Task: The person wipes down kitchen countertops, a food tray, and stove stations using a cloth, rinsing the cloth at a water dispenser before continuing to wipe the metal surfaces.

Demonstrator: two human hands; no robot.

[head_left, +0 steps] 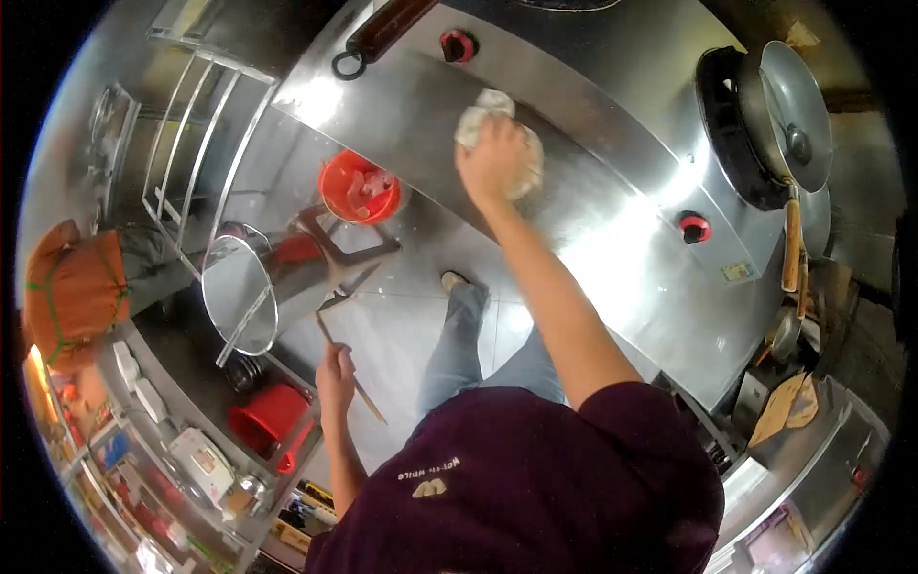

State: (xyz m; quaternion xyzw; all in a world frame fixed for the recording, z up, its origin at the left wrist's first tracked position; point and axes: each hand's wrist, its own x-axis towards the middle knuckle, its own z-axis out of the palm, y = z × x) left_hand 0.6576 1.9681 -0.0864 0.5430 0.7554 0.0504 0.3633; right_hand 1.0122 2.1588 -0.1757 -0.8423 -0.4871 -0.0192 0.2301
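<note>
My right hand (495, 161) presses a whitish cloth (528, 172) against the stainless steel front of the stove counter (593, 258), fingers closed over it. Lower on the left, my left hand (335, 376) is wrapped round a thin wooden stick (367, 400), which slants down over the floor. The stick's upper end lies close to a brown stool (349, 251), and I cannot tell what, if anything, is fixed to it.
An orange-red bucket (335, 182) with pale contents stands beside the counter. Two red-ringed knobs (695, 228) sit on its panel. A wok (813, 115) rests on the burner at right. A round metal-rimmed vessel (225, 287), a red bucket (263, 416) and a metal rack (225, 124) are at left.
</note>
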